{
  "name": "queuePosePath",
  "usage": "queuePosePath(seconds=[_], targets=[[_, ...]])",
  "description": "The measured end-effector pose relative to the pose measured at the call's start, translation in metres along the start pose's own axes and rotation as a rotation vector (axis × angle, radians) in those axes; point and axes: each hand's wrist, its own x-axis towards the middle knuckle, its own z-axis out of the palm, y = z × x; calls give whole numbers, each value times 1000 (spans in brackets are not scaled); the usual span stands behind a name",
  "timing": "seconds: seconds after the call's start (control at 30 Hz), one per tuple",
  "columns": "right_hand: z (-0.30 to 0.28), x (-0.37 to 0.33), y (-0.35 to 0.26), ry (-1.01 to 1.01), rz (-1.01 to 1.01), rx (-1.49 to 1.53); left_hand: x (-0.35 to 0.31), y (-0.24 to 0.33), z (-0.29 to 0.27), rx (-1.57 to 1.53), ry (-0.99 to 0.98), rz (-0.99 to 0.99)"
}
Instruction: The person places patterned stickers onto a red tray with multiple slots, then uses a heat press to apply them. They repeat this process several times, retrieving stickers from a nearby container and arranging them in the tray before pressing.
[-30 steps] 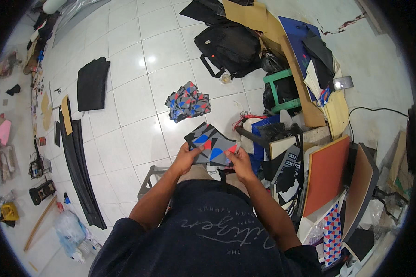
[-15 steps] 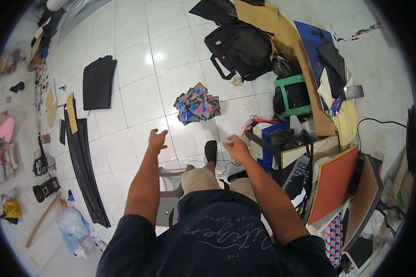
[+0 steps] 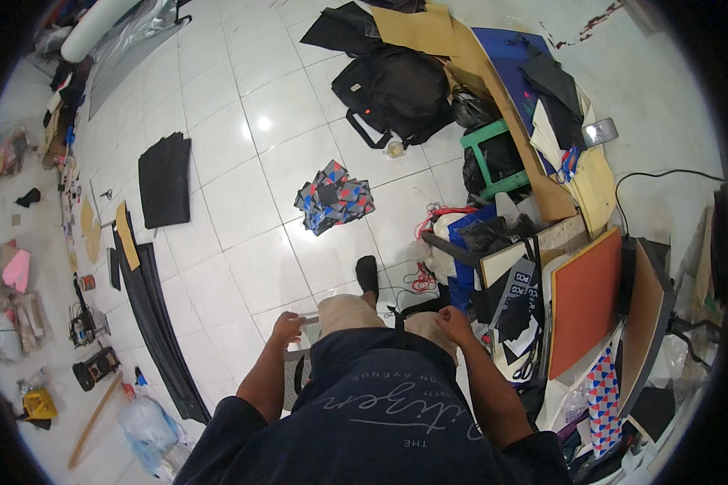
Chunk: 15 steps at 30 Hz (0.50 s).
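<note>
Two hands at knees, left hand (image 3: 287, 327), right hand (image 3: 453, 325), patterned pile (image 3: 334, 196) well ahead

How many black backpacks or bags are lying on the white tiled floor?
1: a black backpack on the tiles at top centre, beside the cardboard sheets. Others may be hidden in the clutter at right.

Both hands sit at the knees, fingers curled; whether the left hand (image 3: 287, 327) or the right hand (image 3: 453, 323) grips anything is too small to tell. The dark shirt (image 3: 380, 420) hides the lap, and the lower edge cuts off the shoulders. The round rim swallows the clutter at far left (image 3: 8, 323).
</note>
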Motion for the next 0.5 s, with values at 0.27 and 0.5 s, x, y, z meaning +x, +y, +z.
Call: queuePosePath(seconds=[0.27,0.5], targets=[[22,-25,23,104,13,403,34,109,-20,-150,-268,330],[22,-76,53,405,114,399,58,171,-33,163,-207,355]])
